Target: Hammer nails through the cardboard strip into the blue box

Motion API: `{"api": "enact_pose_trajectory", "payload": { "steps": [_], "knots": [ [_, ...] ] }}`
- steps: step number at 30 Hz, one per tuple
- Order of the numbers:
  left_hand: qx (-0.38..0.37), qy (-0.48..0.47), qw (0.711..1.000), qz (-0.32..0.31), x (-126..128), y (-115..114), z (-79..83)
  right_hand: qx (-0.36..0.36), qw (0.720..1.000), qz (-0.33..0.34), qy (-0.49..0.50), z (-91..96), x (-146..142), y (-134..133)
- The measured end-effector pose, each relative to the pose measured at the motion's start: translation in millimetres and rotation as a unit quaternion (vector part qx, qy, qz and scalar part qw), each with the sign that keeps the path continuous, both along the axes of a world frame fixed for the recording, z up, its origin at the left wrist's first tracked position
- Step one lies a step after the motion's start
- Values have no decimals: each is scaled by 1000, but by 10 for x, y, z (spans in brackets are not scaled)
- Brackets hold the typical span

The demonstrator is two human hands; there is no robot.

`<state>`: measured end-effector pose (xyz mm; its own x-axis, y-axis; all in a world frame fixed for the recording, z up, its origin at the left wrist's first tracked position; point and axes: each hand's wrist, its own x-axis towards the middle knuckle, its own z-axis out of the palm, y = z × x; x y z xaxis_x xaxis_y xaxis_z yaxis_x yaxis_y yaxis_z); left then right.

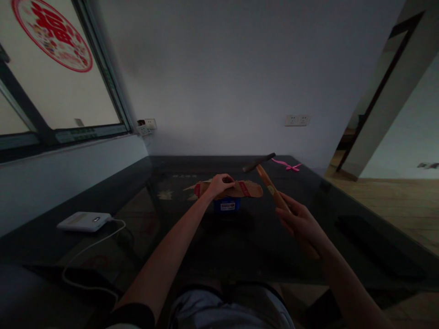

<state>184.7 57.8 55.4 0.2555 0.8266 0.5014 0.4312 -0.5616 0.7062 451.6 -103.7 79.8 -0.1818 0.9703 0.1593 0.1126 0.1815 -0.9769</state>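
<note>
My right hand (pixel 300 224) is wrapped round the wooden handle of a hammer (pixel 270 185), whose dark metal head points left above the dark glass table (pixel 343 201). My left hand (pixel 219 183) rests closed on a flat brown cardboard piece (pixel 248 189) with red tape, pressing it down. The cardboard lies across a small blue box (pixel 226 205) with a white label. The hammer head hovers just behind and to the right of the cardboard.
A white power bank (pixel 84 221) with a white cable (pixel 92 249) lies at the table's left edge. A pink ribbon (pixel 287 165) sits at the far right corner. A window is on the left, a doorway and wooden floor on the right.
</note>
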Motion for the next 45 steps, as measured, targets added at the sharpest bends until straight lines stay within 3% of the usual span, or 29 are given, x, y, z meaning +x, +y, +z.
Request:
{"api": "enact_pose_trajectory", "payload": {
  "steps": [4, 9, 27, 45],
  "knots": [
    [-6, -13, 1000, -12, 8, -14, 12, -9, 997, 5, 71, -257, -18, 87],
    [-38, -57, 997, -37, 26, -55, 41, -17, 995, 8, 99, -378, -38, 140],
    [-68, -89, 993, -46, 59, -83, 70, -25, 995, 7, 94, -391, -47, 80],
    [-51, -80, 994, -46, 60, -68, 42, -25, 995, 7, 100, -409, -46, 81]
  ]
}}
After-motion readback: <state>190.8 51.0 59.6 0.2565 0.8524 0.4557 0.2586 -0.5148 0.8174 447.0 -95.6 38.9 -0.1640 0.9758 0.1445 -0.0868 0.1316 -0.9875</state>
